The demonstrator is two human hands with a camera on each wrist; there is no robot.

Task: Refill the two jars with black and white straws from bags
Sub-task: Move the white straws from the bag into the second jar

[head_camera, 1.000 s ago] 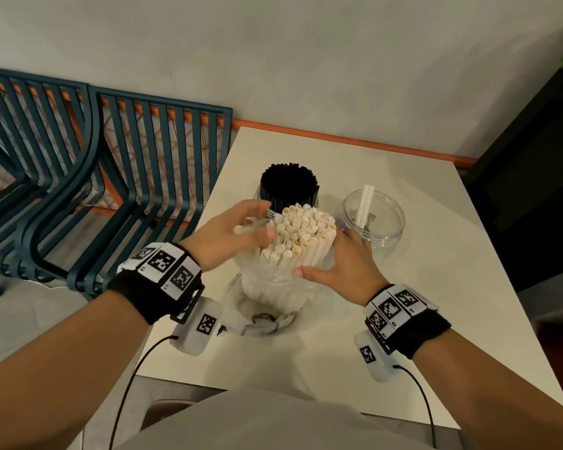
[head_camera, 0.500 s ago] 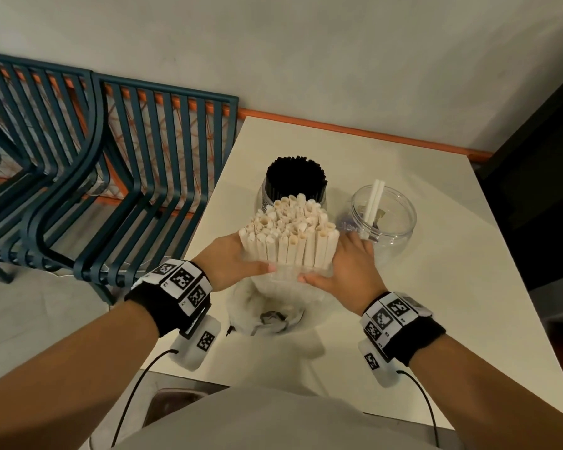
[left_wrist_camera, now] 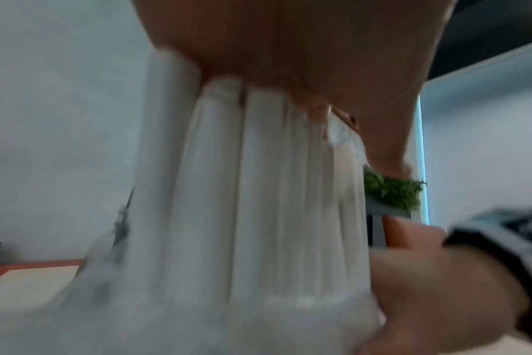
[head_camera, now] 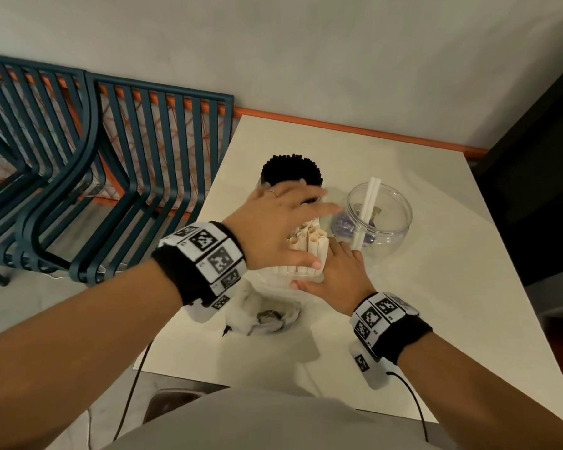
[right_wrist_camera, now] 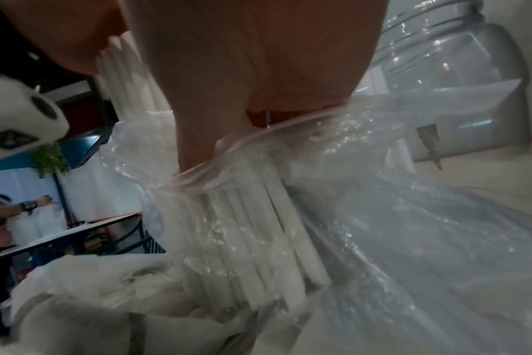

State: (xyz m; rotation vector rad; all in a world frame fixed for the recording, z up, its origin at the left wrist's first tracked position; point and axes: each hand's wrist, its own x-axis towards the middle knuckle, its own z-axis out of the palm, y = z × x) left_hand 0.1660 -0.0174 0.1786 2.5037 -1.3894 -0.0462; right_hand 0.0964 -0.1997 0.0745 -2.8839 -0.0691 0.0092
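Standing near centre on the table (head_camera: 387,319): white straws (head_camera: 309,243), upright in a clear bag (right_wrist_camera: 395,216). Left hand (head_camera: 273,228) spread flat over their tops, gripping nothing. Right hand (head_camera: 333,274) curled round bag and bundle. Black-straw jar (head_camera: 291,168), far: full, done. Clear jar (head_camera: 379,216), right: two white straws; refill outstanding.

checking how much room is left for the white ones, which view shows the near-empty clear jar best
The head view: the clear jar shows whole, open-topped, with only two white straws leaning inside. The right wrist view catches just its blurred wall and neck behind the plastic bag. The left wrist view shows none of it.
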